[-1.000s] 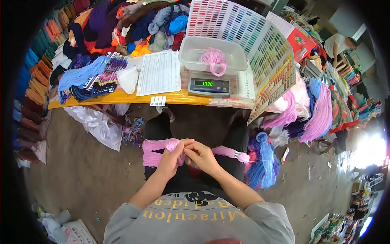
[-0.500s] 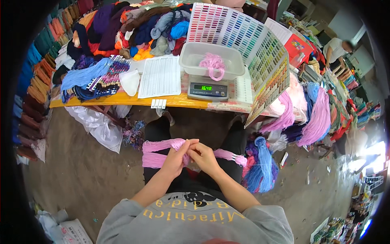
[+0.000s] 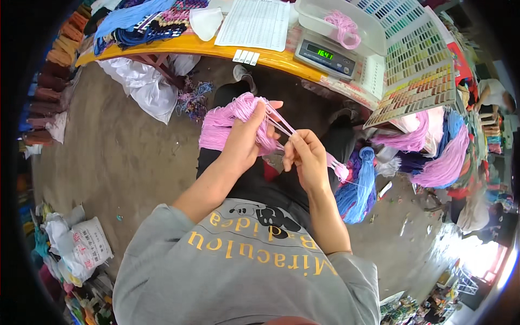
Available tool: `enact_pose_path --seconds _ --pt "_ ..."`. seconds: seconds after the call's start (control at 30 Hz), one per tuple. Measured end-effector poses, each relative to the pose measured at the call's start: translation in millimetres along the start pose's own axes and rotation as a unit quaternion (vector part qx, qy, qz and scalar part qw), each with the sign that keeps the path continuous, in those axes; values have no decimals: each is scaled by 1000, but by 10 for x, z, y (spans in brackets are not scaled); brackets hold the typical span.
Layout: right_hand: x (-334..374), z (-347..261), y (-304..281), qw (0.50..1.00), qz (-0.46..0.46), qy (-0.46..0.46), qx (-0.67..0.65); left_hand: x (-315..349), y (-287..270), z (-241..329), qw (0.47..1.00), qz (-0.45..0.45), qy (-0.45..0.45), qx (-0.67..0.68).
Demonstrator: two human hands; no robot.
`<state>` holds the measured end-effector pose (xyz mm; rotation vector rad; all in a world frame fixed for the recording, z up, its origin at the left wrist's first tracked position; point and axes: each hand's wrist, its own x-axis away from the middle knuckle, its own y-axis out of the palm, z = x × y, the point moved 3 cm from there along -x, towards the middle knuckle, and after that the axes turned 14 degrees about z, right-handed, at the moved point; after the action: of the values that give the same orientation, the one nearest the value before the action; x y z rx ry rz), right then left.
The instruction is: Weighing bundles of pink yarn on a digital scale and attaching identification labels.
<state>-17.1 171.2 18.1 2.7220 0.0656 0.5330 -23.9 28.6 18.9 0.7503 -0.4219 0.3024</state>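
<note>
My left hand is closed round a pink yarn skein, its thumb on top. Several looped strands stretch from it to my right hand, which pinches them between thumb and fingertips. Beneath the left hand more pink yarn lies over my left thigh. On my right thigh rests a small pink yarn bundle, partly hidden by my right hand. A blue yarn hank hangs beside that leg.
Ahead stands a yellow-edged table with a digital scale, a clear plastic tub holding pink yarn, a printed sheet and a colour card. White sacks lie under the table; yarn hangs at its right end.
My hands have drawn apart, the right one pulling pink strands out from the skein in the left. The view has shifted, so the table appears higher and farther right.
</note>
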Motion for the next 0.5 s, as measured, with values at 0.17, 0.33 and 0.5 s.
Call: enact_pose_path --seconds 0.17,0.33,0.5 --pt "81 -26 80 924 -86 -128 350 0 -314 200 973 -41 53 -222" --pt "34 -1323 399 959 -80 -251 105 -443 -2083 32 964 195 -132 -124" --pt "-489 -2890 998 895 -386 -196 -104 -512 -4613 -677 939 297 -159 69"
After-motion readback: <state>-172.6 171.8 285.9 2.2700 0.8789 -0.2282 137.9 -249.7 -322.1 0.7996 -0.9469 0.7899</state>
